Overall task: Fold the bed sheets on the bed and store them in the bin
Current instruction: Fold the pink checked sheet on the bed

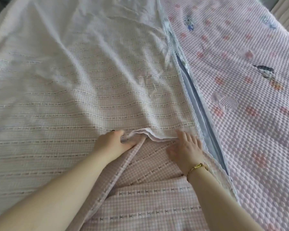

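Observation:
A pale pink checked bed sheet (70, 90) with stitched lines lies spread over the left and middle of the bed, its near part folded back toward me. My left hand (114, 141) grips the folded edge of the sheet, fingers curled round the fabric. My right hand (185, 145) lies flat on the sheet just right of that fold, fingers straight and spread, a gold bracelet on its wrist. A raised ridge of cloth runs between the two hands. No bin is in view.
A pink quilted cover (240, 100) with flower and butterfly prints covers the right side of the bed. Its lace-trimmed edge with a pale blue lining (190, 87) runs diagonally beside the sheet. A curtain (285, 12) shows at the top right corner.

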